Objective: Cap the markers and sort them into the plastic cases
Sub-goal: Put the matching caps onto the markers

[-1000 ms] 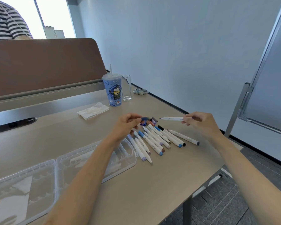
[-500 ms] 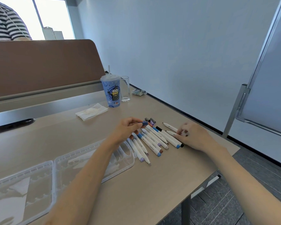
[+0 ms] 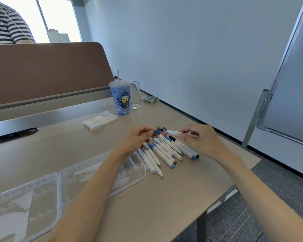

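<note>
The left hand (image 3: pixel 138 137) hovers over the far end of the row of markers (image 3: pixel 166 153), its grip pinching a small blue cap (image 3: pixel 157 132) between thumb and fingertips. The right hand (image 3: pixel 202 141) is just right of it, its grip curled round a white marker (image 3: pixel 173 132) held above the desk (image 3: pixel 182 198). The marker's bare tip points left at the cap, close to it but not touching.

The other markers lie side by side on the desk beneath and near both hands, white barrels with blue, purple, brown and black ends. A couple of loose grey caps (image 3: pixel 160 128) sit at the far end of the row.

A clear plastic case (image 3: pixel 73 189) lies open on the near left of the desk, and the left forearm crosses over its right half. Its right edge lies just beside the nearest markers.

Farther back stand a blue cartoon cup (image 3: pixel 120 100) with a straw and a drinking glass (image 3: pixel 135 95) just beside it. A crumpled napkin (image 3: pixel 100 120) lies left of them.
</note>
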`<state>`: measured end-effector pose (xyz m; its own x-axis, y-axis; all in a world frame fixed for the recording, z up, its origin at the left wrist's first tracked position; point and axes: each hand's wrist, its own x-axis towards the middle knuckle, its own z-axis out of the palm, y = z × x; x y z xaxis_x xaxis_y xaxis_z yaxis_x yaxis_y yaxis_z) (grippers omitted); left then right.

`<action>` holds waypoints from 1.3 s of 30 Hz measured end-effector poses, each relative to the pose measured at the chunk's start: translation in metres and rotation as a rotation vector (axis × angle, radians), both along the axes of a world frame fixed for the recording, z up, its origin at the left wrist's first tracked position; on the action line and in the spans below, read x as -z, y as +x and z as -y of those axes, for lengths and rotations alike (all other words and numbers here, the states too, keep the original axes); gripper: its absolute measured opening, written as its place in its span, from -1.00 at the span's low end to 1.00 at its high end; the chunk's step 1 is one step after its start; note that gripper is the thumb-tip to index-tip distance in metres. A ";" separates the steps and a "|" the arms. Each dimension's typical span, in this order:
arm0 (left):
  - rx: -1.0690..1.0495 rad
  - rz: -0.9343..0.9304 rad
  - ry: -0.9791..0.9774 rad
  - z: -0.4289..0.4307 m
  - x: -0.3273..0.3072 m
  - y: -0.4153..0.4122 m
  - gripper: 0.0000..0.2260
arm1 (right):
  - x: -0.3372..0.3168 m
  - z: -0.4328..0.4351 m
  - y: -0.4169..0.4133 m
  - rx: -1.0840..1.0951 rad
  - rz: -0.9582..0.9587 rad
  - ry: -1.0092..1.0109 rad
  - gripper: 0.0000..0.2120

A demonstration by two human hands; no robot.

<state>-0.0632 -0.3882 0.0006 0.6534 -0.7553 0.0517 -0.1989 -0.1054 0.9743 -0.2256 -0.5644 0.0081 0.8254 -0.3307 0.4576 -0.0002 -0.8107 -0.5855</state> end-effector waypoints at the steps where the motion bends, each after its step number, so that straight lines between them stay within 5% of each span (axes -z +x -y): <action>1: 0.004 0.010 0.002 0.000 0.000 -0.001 -0.90 | -0.001 -0.001 0.001 -0.001 -0.010 -0.019 -0.88; 10: 0.060 0.072 0.032 0.004 -0.001 -0.003 -0.90 | 0.004 -0.007 0.009 -0.002 -0.045 -0.111 -0.83; 19: -0.013 0.325 -0.106 0.020 -0.015 -0.004 -0.86 | -0.006 -0.015 0.024 0.005 0.076 0.138 -0.88; 32: 0.158 1.044 0.584 0.066 -0.008 0.061 -0.73 | 0.028 0.031 0.020 0.276 -0.373 -0.162 -0.82; 39: 0.157 1.094 0.652 0.066 -0.005 0.061 -0.80 | 0.021 0.046 0.022 0.322 -0.368 -0.088 -0.79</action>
<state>-0.0020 -0.4545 0.0059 0.4075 -0.9081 0.0963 -0.9128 -0.4017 0.0742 -0.2039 -0.6099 -0.0127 0.8001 -0.5682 0.1924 -0.4523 -0.7821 -0.4286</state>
